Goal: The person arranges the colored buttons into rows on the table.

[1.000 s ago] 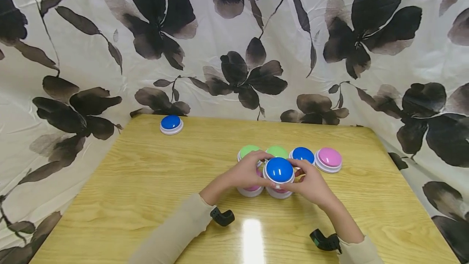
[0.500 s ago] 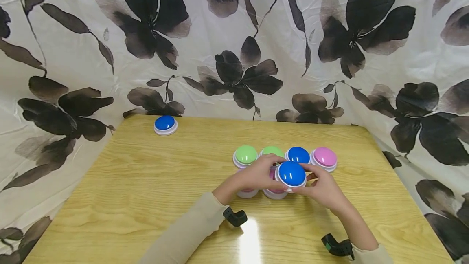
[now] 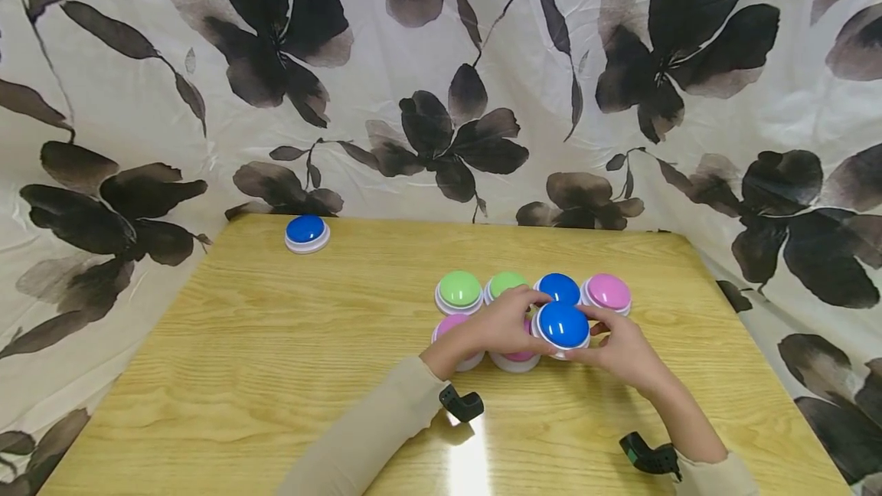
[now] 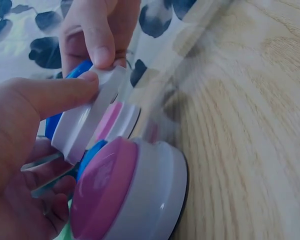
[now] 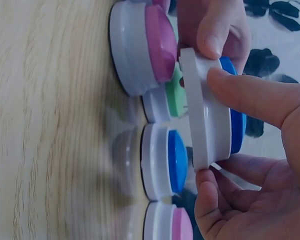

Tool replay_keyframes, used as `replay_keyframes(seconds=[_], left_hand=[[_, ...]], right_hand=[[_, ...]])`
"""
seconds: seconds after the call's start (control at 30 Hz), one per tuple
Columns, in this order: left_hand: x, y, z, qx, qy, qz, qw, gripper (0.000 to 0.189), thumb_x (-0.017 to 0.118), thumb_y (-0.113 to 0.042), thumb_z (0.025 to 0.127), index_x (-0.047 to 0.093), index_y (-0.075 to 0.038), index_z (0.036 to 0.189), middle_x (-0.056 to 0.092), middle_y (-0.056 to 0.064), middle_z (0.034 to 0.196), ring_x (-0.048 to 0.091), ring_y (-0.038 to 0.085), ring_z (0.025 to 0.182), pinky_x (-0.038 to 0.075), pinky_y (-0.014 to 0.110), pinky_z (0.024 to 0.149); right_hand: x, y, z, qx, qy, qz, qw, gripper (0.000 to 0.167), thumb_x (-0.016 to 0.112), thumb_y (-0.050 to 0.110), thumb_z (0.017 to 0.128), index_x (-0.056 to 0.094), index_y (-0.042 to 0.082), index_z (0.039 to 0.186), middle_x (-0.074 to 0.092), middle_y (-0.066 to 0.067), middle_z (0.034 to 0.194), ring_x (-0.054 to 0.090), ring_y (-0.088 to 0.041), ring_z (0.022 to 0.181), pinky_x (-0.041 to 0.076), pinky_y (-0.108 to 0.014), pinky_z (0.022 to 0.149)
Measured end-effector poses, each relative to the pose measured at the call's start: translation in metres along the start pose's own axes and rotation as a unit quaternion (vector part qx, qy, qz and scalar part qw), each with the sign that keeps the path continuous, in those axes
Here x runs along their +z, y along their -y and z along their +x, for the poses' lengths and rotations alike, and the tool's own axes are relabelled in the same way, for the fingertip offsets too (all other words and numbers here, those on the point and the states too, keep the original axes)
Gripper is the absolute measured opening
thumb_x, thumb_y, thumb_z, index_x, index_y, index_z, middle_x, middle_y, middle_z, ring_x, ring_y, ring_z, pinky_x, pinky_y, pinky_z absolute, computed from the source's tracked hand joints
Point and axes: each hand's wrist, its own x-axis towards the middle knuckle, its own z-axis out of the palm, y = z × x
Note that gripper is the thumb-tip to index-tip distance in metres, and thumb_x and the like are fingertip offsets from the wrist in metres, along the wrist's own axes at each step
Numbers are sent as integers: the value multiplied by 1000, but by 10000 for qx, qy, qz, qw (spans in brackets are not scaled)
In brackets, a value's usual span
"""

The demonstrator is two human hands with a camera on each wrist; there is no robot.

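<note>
In the head view a push button with a blue dome and white base (image 3: 563, 324) is held between both hands, above the table. My left hand (image 3: 506, 324) grips its left side and my right hand (image 3: 623, 350) its right side. In both wrist views the thumbs press the white base, with a gap between it and the wood. Behind it stand a blue button (image 3: 558, 287) and a pink button (image 3: 608, 292). To its left, a front pink button (image 3: 518, 359) is mostly hidden by my left hand, and another pink button (image 3: 451, 323) is partly covered.
Two green buttons, the left one (image 3: 459, 288) and the right one (image 3: 505, 283), continue the back row. Another blue button (image 3: 306, 232) stands alone near the wooden table's (image 3: 331, 327) far left edge. A floral cloth (image 3: 386, 44) hangs behind the table.
Both hands have carried the blue button to the right, from over the front right pink button to beside it. The view has shifted slightly. The other buttons stay in place.
</note>
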Motion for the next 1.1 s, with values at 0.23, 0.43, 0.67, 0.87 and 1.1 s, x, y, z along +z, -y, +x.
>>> replay_keyframes(seconds=[0.23, 0.43, 0.67, 0.87, 1.1], left_hand=[[9, -4, 9, -62, -1, 47, 10000, 84, 84, -47, 72, 51, -8, 138, 56, 3, 127, 52, 13, 115, 43, 28, 98], [14, -5, 15, -114, -35, 410, 9991, 84, 82, -50, 72, 51, -9, 138, 57, 3, 128, 53, 12, 116, 43, 28, 98], [19, -7, 18, -342, 80, 631, 9974, 84, 80, -55, 72, 52, -12, 138, 57, 2, 129, 53, 13, 116, 43, 35, 99], [27, -6, 18, -182, 89, 1012, 9947, 81, 78, -58, 73, 56, -11, 135, 61, 1, 123, 55, 11, 112, 44, 36, 97], [29, -5, 17, -295, 142, 1292, 9911, 81, 76, -60, 74, 54, -14, 137, 61, -3, 125, 54, 12, 114, 42, 39, 94]], right_hand=[[-4, -9, 1, 65, 85, 60, 9999, 78, 87, 25, 73, 50, -7, 134, 58, -20, 122, 54, -29, 94, 52, -32, 71], [-6, -19, 5, 97, 94, 153, 9998, 75, 86, 20, 74, 49, -6, 134, 56, -21, 125, 54, -30, 96, 53, -33, 73], [-4, -27, 5, 264, 208, 288, 9990, 79, 86, 23, 74, 47, -5, 136, 54, -22, 127, 54, -30, 99, 53, -34, 76], [1, -34, 2, 309, 216, 421, 9984, 79, 87, 22, 74, 47, -4, 136, 54, -21, 128, 55, -30, 101, 53, -35, 77], [4, -39, 3, 216, 219, 510, 9982, 78, 87, 21, 73, 48, -4, 136, 55, -21, 128, 56, -31, 102, 51, -36, 78]])
